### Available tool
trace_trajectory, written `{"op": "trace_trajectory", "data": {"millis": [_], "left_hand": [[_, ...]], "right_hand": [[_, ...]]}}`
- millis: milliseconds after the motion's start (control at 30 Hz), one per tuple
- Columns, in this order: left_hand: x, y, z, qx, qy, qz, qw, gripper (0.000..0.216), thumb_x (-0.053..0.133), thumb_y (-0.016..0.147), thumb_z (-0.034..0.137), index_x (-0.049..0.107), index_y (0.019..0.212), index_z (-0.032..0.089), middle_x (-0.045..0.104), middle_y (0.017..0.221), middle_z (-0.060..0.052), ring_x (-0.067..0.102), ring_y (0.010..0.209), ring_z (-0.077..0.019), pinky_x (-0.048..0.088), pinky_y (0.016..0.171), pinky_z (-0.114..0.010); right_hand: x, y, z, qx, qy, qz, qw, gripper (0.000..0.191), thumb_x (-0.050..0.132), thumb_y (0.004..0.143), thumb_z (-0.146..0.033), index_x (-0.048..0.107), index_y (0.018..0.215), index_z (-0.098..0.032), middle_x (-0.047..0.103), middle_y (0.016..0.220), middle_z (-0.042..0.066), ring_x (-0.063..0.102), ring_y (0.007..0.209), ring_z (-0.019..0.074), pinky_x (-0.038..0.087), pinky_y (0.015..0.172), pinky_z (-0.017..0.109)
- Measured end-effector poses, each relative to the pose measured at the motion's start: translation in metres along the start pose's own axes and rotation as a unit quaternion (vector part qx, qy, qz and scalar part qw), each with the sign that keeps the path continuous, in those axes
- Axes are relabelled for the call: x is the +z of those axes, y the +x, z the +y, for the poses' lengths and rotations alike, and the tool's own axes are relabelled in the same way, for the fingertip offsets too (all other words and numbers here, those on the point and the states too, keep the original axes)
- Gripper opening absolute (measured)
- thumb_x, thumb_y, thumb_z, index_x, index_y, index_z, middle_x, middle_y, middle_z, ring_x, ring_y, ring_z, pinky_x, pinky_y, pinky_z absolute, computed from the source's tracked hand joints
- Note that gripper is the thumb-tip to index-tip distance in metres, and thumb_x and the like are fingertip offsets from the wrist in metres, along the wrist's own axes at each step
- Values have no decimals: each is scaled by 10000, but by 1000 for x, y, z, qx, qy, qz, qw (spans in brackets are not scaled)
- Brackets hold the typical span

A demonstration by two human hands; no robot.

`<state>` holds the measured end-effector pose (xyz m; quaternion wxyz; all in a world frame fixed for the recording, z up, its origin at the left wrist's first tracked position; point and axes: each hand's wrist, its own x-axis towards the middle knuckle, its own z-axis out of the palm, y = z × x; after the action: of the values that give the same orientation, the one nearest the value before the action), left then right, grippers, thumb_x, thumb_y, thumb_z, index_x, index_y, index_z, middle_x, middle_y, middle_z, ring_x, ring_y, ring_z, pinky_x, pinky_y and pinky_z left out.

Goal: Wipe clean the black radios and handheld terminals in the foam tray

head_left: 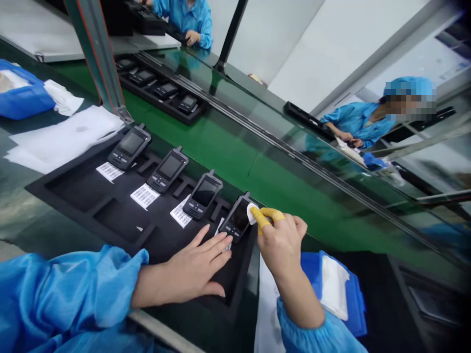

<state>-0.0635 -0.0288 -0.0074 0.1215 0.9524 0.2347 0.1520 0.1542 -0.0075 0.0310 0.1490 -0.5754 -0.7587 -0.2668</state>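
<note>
My left hand lies flat with its fingers spread over the black foam tray, its fingertips at the lower end of the nearest handheld radio-like device. My right hand wears yellow finger covers and pinches a small white wiping cloth against the right side of that device's dark screen. Three similar devices, one in the middle, another and the farthest, rest in a row along the tray. White barcode label sheets stick out beneath them.
A blue bin with white cloths is at my lower right; another blue bin and white sheets are at left. Beyond the green conveyor belt edge, a second tray holds several devices. Two co-workers in blue sit opposite.
</note>
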Motion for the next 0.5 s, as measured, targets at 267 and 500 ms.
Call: {"op": "trace_trajectory", "data": {"millis": [267,500], "left_hand": [[3,2,0,-26,-19,-22,999,702,474,872,572,381,1369,84,360,1444,-199,294,1361,-316,171,1121,-498],[5,4,0,-33,-22,-29,999,729,497,853,588,382,1370,87,343,1450,-200,267,1372,-312,188,1127,-478]], "right_hand": [[15,-16,-8,-58,29,-44,997,270,461,787,-47,682,813,-200,657,1012,65,495,947,196,268,848,407],[15,-16,-21,-111,21,-8,994,273,437,870,-101,645,1008,-212,685,982,18,525,905,154,208,915,413]]}}
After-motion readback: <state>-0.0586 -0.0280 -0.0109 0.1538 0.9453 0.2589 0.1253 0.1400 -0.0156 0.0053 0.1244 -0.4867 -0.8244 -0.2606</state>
